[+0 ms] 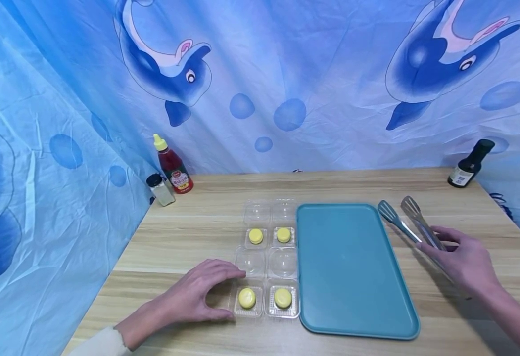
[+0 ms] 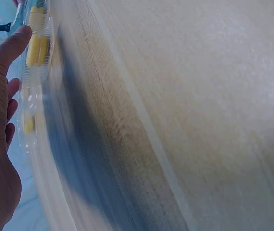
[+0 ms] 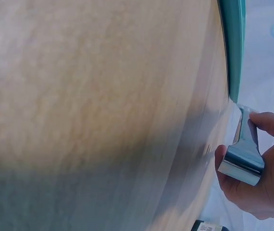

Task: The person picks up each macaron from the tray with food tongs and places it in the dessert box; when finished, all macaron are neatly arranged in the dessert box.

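Clear plastic hinged boxes [image 1: 282, 262] stand in two rows with their lids folded back, and each base holds a yellow macaron [image 1: 283, 298]. At the front-left box [image 1: 250, 261] is my left hand [image 1: 199, 290], thumb and fingers spread apart along its left side. In the left wrist view the thumb [image 2: 19, 41] overlaps the box beside a macaron [image 2: 33, 49]. My right hand [image 1: 466, 259] grips metal tongs [image 1: 425, 229] right of the tray, their slotted tips apart and pointing away from me. The tongs' bent end [image 3: 242, 164] shows in the right wrist view.
A flat teal tray [image 1: 344, 267] lies right of the boxes on the wooden table [image 1: 188, 232]. At the back left stand a red sauce bottle [image 1: 175, 170] and a black-capped shaker [image 1: 161, 190]. A dark bottle [image 1: 469, 165] is at the back right, before a dolphin-print curtain [image 1: 331, 138].
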`<action>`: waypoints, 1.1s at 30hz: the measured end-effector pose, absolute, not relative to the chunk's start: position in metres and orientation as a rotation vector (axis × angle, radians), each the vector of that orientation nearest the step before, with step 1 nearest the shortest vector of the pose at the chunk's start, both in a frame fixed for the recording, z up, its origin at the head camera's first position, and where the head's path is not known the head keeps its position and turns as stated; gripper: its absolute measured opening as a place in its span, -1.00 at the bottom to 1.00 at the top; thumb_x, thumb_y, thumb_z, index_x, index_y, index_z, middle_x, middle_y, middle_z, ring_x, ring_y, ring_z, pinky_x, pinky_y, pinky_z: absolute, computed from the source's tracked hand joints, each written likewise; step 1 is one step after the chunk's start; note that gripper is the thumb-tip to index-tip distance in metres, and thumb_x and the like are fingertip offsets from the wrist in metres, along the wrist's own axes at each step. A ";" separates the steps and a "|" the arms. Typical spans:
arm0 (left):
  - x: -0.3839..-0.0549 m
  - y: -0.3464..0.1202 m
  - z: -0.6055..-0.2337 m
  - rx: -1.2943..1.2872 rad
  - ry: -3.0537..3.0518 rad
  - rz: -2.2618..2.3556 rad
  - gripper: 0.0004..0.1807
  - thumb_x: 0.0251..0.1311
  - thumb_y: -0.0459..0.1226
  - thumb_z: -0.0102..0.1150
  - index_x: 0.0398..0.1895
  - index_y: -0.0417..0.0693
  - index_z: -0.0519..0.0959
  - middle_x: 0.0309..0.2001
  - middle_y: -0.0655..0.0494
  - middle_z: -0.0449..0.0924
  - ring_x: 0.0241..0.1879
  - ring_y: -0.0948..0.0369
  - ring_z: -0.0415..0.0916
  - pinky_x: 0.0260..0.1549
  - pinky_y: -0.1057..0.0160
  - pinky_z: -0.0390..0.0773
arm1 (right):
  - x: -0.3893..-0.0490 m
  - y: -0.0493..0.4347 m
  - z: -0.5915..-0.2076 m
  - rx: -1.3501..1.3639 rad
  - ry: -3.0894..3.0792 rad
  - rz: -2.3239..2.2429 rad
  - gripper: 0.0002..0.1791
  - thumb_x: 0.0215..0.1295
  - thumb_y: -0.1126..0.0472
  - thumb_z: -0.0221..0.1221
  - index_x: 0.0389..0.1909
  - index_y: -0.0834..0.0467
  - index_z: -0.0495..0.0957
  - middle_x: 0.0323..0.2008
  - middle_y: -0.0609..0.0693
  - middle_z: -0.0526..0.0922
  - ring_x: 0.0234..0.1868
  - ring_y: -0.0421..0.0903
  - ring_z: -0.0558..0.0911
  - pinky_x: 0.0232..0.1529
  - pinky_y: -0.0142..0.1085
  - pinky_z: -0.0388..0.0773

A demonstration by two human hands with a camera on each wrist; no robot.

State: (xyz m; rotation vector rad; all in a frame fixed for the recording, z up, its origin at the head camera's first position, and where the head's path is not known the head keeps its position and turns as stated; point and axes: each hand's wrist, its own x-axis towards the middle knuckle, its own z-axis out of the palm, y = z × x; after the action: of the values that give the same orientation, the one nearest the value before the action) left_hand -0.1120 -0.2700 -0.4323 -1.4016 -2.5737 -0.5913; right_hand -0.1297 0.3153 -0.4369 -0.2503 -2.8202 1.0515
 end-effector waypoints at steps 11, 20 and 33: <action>-0.112 -0.270 -0.433 -1.399 -2.578 -0.594 -0.08 0.03 0.21 0.61 0.44 0.08 0.51 0.32 0.25 0.59 0.32 0.18 0.50 0.32 -0.01 0.51 | -0.130 0.317 -0.439 -0.237 -2.843 0.913 -0.15 0.34 -0.03 0.45 0.29 0.55 0.35 -0.10 0.50 0.58 -0.21 0.30 0.63 -0.43 -0.27 0.47; -0.112 -0.269 -0.433 -1.399 -2.579 -0.588 -0.08 0.04 0.22 0.60 0.44 0.08 0.51 0.32 0.25 0.58 0.32 0.18 0.50 0.32 -0.01 0.51 | -0.131 0.319 -0.442 -0.294 -2.855 0.906 -0.17 0.34 -0.08 0.43 0.23 0.54 0.36 -0.21 0.38 0.58 -0.30 0.17 0.59 -0.47 -0.27 0.43; -0.112 -0.270 -0.432 -1.400 -2.575 -0.590 -0.07 0.03 0.21 0.61 0.44 0.07 0.51 0.32 0.24 0.59 0.31 0.18 0.51 0.31 -0.02 0.51 | -0.129 0.319 -0.440 -0.396 -2.836 0.983 -0.15 0.33 0.03 0.46 0.34 0.53 0.31 -0.05 0.44 0.51 -0.23 0.18 0.59 -0.56 -0.32 0.43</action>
State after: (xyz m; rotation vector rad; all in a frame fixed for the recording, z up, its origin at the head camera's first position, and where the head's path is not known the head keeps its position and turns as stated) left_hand -0.1123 -0.2696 -0.4321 -1.4002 -2.5751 -0.5902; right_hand -0.1294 0.3190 -0.4404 -0.3961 -2.8364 0.9827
